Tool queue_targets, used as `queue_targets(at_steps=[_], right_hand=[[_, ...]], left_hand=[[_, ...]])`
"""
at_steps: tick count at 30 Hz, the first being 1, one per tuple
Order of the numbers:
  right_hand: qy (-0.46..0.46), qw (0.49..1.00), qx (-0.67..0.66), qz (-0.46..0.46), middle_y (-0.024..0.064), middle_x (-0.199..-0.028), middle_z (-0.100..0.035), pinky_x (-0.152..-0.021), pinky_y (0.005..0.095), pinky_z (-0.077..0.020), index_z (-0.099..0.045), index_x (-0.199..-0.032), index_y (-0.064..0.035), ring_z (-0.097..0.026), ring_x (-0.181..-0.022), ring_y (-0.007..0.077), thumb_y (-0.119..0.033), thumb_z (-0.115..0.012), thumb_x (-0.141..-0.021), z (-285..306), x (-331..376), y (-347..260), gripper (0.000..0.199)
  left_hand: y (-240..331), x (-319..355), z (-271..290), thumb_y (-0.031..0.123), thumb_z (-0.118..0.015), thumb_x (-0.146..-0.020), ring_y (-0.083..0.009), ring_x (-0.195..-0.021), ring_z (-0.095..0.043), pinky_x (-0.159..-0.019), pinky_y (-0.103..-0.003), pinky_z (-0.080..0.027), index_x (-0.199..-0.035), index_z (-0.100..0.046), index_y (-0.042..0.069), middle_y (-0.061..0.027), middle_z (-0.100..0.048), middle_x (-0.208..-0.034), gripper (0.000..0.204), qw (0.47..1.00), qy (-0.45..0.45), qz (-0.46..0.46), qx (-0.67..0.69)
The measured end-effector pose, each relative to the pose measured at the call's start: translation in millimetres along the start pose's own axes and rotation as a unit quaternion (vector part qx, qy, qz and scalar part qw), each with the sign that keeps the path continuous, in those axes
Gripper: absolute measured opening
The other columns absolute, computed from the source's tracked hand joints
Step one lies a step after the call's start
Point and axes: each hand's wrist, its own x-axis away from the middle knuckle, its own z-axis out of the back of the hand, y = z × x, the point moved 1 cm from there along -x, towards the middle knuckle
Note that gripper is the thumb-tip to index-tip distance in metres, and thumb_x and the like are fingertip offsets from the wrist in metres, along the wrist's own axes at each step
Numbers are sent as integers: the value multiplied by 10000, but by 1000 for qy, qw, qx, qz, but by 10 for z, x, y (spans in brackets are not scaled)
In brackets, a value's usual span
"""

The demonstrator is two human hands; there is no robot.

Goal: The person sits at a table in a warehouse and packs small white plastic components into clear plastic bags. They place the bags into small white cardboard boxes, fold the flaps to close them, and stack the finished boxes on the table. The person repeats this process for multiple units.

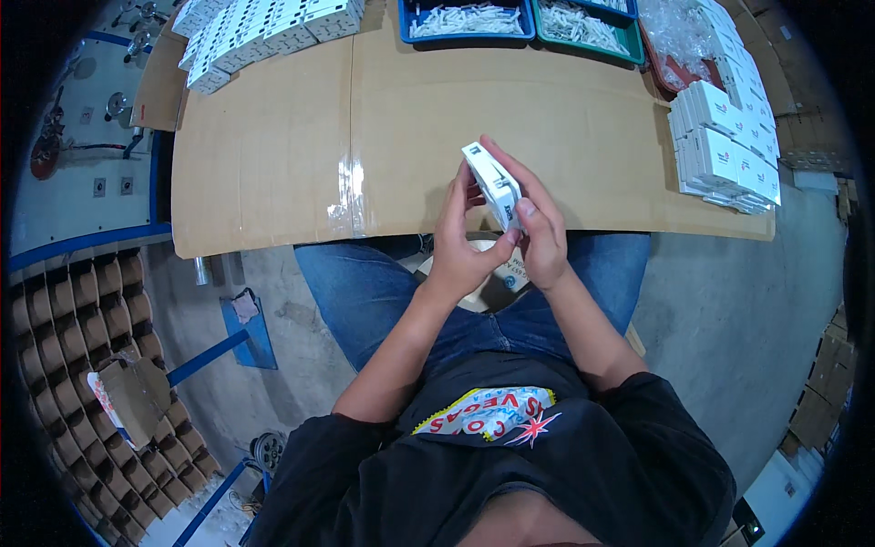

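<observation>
Between my two hands is a small white cardboard box with dark print, tilted above the near edge of the table. My left hand grips it from the left, its thumb near the lower end. Along the right side, the fingers of my right hand are wrapped round it, thumb on the lower corner. One narrow face of the box points up; whether its flap is fastened I cannot tell. My palms hide part of its sides.
Brown cardboard covers the table. White boxes are stacked far left, and more flat white boxes at right. At the back, a blue tray and a green tray hold small white parts, beside clear plastic bags.
</observation>
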Motion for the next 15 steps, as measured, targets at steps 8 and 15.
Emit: queue_targets(at_steps=[8,15], right_hand=[[17,989,40,-140,168,-1454,-553,-1187,396,-362,-462,-1483,51,-515,-1367,250,-203,-593,-1020,186,-42,-54,544],[-12,997,51,-60,138,-1458,-534,-1159,389,-390,-497,-1476,-3,-509,-1366,234,-99,-731,-907,256,-43,85,623]], left_hand=[[32,-107,125,86,-788,-729,-357,-1437,-435,-1176,-470,-384,-1607,-243,38,-215,-319,-1578,1035,984,-30,-83,-157],[-40,-65,60,-45,-648,-878,-306,-1434,-433,-1167,-454,-414,-1666,28,185,-168,-302,-1616,1063,992,-28,104,68]])
